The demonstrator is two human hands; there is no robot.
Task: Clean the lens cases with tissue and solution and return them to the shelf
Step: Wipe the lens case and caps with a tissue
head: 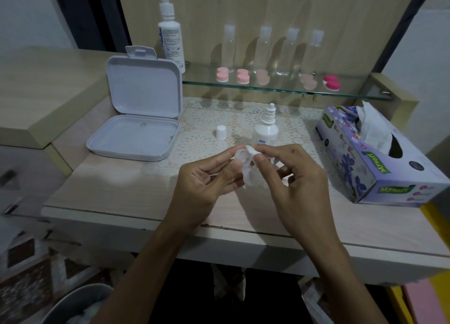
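Centrally, hands (207, 177) (292, 172) wipe lens case (241, 155), above table edge (146, 223).

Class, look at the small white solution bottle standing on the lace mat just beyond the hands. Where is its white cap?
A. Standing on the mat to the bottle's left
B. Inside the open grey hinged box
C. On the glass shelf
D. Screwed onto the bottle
A: the small white cap stands upright on the lace mat, left of the small white solution bottle, whose threaded nozzle is bare.
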